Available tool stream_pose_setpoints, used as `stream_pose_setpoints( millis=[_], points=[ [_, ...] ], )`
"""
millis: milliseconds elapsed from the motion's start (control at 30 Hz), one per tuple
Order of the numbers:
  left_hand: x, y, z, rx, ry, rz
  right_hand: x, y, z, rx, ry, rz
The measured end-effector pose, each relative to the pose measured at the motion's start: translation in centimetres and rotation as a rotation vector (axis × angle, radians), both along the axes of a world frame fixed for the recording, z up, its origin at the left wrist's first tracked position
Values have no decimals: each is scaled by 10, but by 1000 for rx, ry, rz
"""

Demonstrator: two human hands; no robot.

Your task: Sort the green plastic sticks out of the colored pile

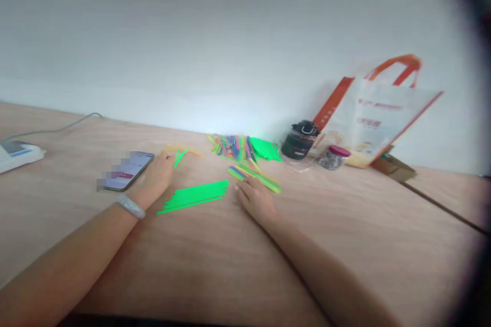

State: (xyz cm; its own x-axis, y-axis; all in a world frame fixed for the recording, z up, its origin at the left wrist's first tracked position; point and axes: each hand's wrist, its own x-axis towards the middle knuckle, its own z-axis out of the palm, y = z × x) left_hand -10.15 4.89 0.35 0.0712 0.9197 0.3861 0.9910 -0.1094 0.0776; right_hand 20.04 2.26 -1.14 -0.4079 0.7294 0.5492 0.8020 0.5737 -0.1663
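Observation:
My left hand (161,166) is closed around the end of a few green strips (180,155), with orange strips (192,150) just beyond it. A bracelet is on that wrist. My right hand (255,198) rests at the near side of a small bundle of yellow, green and blue strips (264,180), its fingers bent together; what its fingertips hold is too small to tell. Between the hands, a row of bright green strips (197,195) lies side by side on the table. Farther back is a pile of multicoloured strips (232,147) beside more green strips (266,148).
A phone (128,169) lies left of my left hand. At the back right stand a dark bottle (299,140), a jar with a pink lid (334,157), a bag (376,117) and a cardboard box (395,167). A white device (23,156) with a cable sits far left.

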Motion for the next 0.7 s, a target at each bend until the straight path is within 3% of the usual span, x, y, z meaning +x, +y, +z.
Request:
stream_pose_setpoints(
  millis=[133, 267, 400, 533, 700],
  points=[
    [33, -19, 4, 84, -76, -160, 0, 3, -1, -189, 362, 6],
    [65, -39, 1, 56, -174, -399, -4, 7, -2, -506, 716, 7],
    [85, -52, -2, 4, -230, -525, -13, 1, 1, -748, 914, 82],
    [93, -59, -3, -45, -291, -535, -26, -14, 5, -842, 874, 203],
    [96, -62, -5, -46, -307, -545, -39, -27, 10, -733, 697, 269]
  ],
)
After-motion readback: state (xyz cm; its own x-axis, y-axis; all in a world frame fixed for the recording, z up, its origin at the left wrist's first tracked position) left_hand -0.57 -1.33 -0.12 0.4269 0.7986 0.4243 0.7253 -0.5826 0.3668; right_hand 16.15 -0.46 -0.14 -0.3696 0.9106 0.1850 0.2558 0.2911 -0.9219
